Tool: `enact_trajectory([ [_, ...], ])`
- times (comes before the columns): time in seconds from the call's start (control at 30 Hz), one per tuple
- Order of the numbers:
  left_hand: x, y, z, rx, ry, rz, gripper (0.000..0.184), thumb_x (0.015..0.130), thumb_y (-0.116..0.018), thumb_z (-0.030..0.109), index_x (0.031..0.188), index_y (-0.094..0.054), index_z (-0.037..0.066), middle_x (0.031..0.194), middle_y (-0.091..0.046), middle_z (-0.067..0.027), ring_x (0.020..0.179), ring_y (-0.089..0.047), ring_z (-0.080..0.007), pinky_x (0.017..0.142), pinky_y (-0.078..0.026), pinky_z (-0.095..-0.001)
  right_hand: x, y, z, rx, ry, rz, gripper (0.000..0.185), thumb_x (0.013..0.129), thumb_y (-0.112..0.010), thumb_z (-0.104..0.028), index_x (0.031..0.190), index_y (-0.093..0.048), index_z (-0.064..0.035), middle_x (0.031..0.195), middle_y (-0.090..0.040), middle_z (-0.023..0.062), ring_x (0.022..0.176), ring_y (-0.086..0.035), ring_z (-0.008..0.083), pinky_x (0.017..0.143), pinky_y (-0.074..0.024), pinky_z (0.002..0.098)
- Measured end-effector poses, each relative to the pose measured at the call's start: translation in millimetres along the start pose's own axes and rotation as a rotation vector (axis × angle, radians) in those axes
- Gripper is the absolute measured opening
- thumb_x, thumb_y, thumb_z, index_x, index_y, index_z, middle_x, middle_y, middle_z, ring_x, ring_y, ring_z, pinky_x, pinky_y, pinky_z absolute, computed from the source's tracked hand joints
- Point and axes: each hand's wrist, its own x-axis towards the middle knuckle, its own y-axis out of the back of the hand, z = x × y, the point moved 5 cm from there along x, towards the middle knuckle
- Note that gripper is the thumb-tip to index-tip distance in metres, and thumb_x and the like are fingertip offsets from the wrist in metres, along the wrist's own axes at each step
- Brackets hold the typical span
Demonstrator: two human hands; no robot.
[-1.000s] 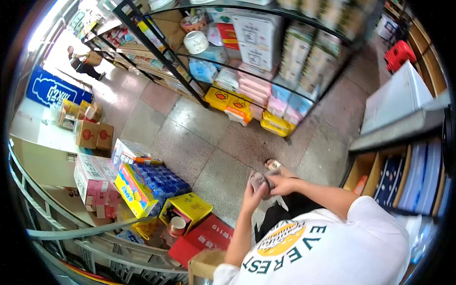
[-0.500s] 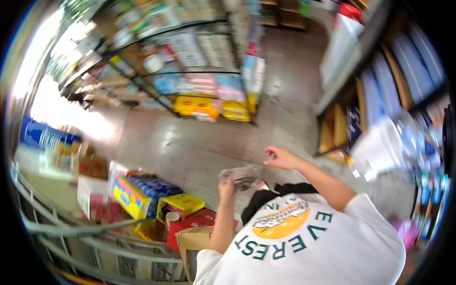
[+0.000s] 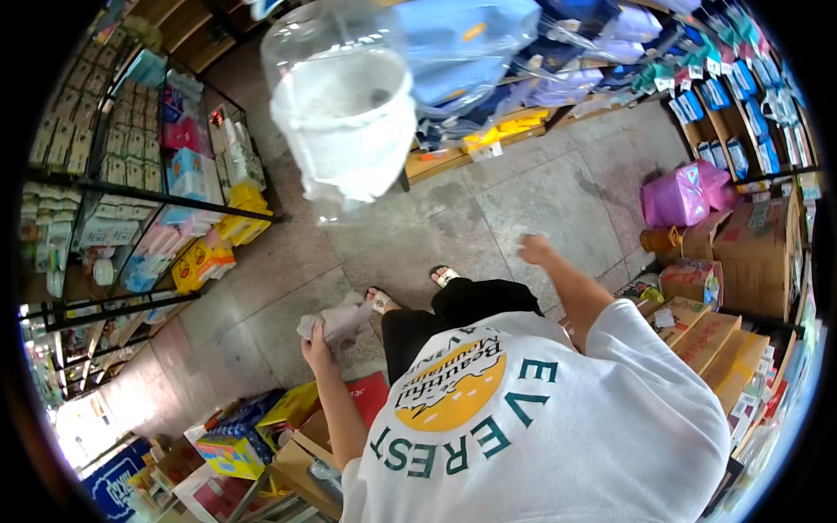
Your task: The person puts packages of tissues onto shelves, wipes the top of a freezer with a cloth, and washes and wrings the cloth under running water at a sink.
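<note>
My left hand [image 3: 317, 345] is closed on a crumpled greyish cloth [image 3: 347, 321], which hangs out over the floor beside my left foot. The fingers grip one end and the rest droops loosely to the right. My right hand [image 3: 538, 251] is held out ahead on the right, its fingers curled in, with no object showing in it. Floor tiles lie below that hand, and it touches nothing.
A white bucket-like item in clear plastic [image 3: 344, 131] hangs ahead. Blue plastic-wrapped bags [image 3: 471, 52] fill the shelf behind it. Packed shelves [image 3: 131, 192] stand left. Cardboard boxes [image 3: 750, 253] and a pink package [image 3: 676, 196] are right; more boxes [image 3: 231, 453] lie lower left.
My view has swung to the right, toward the blue bags and the hanging white item. The cloth stays in my left hand. My right hand has moved farther from the left, its fingers curled.
</note>
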Motion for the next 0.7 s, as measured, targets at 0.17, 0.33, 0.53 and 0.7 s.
enact_trajectory([
  [0.17, -28.6, -47.6, -0.1, -0.08, -0.012, -0.143, 0.038, 0.08, -0.057, 0.013, 0.112, -0.043, -0.001, 0.105, -0.052, -0.0115, 0.094, -0.054, -0.0244, 0.08, -0.045, -0.0357, -101.5, -2.1, 220.5, 0.185, -0.627, -0.027, 0.026, 0.073, -0.056, -0.028, 0.085, -0.061, -0.0058, 0.077, -0.061, 0.011, 0.067, -0.06, 0.0207, 0.055, -0.0482, 0.0335],
  [0.33, -46.2, -40.6, -7.9, -0.108, 0.05, -0.203, 0.037, 0.08, -0.056, 0.013, 0.112, -0.044, 0.0, 0.105, -0.052, -0.0103, 0.093, -0.054, -0.0234, 0.08, -0.045, -0.0346, -173.8, -71.2, 259.9, 0.878, -0.703, 0.265, 0.019, 0.074, -0.056, -0.016, 0.087, -0.055, -0.0024, 0.061, -0.054, 0.0064, 0.05, -0.053, 0.018, 0.042, -0.0417, 0.0325],
  [0.53, -76.4, 33.2, -26.0, -0.128, 0.021, -0.2, 0.04, 0.077, -0.058, 0.009, 0.113, -0.043, 0.001, 0.105, -0.052, -0.0101, 0.095, -0.053, -0.0235, 0.08, -0.045, -0.0355, -212.7, -128.3, 107.3, 0.588, -0.637, -0.289, 0.027, 0.076, -0.059, -0.026, 0.086, -0.061, -0.0021, 0.076, -0.063, 0.0098, 0.062, -0.062, 0.0242, 0.052, -0.0506, 0.0379],
  [0.7, -114.5, 103.3, -53.2, -0.21, 0.095, -0.119, 0.041, 0.075, -0.061, 0.009, 0.111, -0.044, 0.001, 0.105, -0.052, -0.0108, 0.095, -0.053, -0.0247, 0.077, -0.045, -0.0369, -157.8, -120.7, 42.2, 0.111, -0.008, -0.169, 0.031, 0.072, -0.058, -0.031, 0.085, -0.059, -0.0021, 0.075, -0.061, 0.0179, 0.075, -0.059, 0.0318, 0.068, -0.0466, 0.0374],
])
